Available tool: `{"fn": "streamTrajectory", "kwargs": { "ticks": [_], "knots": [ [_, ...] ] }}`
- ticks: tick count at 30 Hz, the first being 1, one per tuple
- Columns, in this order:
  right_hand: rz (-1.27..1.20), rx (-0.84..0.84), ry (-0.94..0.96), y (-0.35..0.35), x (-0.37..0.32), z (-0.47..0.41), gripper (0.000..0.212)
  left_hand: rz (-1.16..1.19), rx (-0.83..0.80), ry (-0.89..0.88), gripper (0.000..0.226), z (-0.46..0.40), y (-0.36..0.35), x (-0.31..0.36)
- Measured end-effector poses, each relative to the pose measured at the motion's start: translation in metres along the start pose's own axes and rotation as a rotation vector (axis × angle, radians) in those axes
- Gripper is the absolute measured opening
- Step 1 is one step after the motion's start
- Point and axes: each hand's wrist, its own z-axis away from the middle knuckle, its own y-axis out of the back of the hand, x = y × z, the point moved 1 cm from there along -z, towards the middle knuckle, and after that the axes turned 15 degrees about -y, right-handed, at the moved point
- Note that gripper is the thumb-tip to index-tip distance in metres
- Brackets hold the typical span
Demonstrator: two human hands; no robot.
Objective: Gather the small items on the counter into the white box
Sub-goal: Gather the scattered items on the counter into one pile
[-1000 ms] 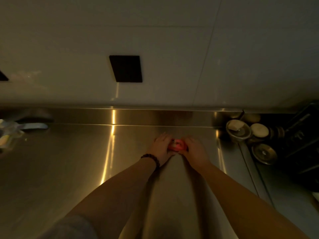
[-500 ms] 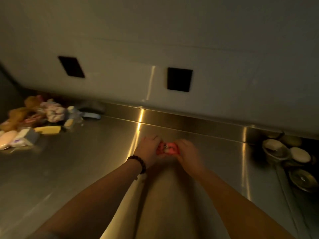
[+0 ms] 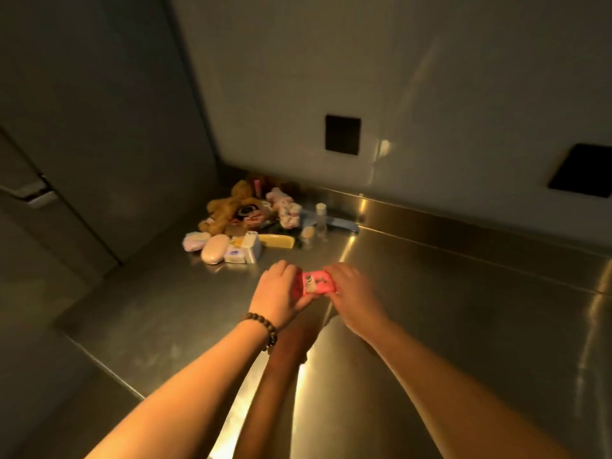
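Fingers [image 3: 331, 271] of both hands pinching pink packet [image 3: 316, 282], above counter [image 3: 463, 309]

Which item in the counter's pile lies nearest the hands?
The white packet at the pile's front edge; the oval soap and yellow comb lie farther off.

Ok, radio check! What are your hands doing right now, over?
Left hand and right hand both grip the pink packet above the steel counter. Pile of small items waits in the corner. White box not in view.
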Motion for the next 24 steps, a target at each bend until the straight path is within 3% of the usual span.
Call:
{"fn": "streamTrajectory", "kwargs": {
  "ticks": [4, 8, 15, 20, 24],
  "knots": [
    [0.019, -0.028, -0.02, -0.055, -0.073, -0.02, 0.047, -0.009, -0.009, 0.054, 0.053, 0.031, 0.03, -0.08],
    [0.033, -0.039, -0.097, -0.08, -0.101, -0.031, 0.046, 0.016, -0.026, 0.031, 0.05, 0.034, 0.039, -0.119],
    [0.061, 0.018, -0.287, -0.099, -0.081, -0.062, 0.047, 0.089, -0.017, -0.043, 0.055, 0.006, 0.012, -0.131],
    [0.086, -0.001, -0.352, -0.12, -0.065, -0.092, 0.047, 0.081, -0.157, -0.075, 0.072, -0.006, -0.025, -0.13],
    [0.16, -0.016, -0.326, -0.134, -0.058, -0.103, 0.059, -0.01, -0.313, -0.087, 0.081, -0.011, -0.045, -0.143]
  ]
}}
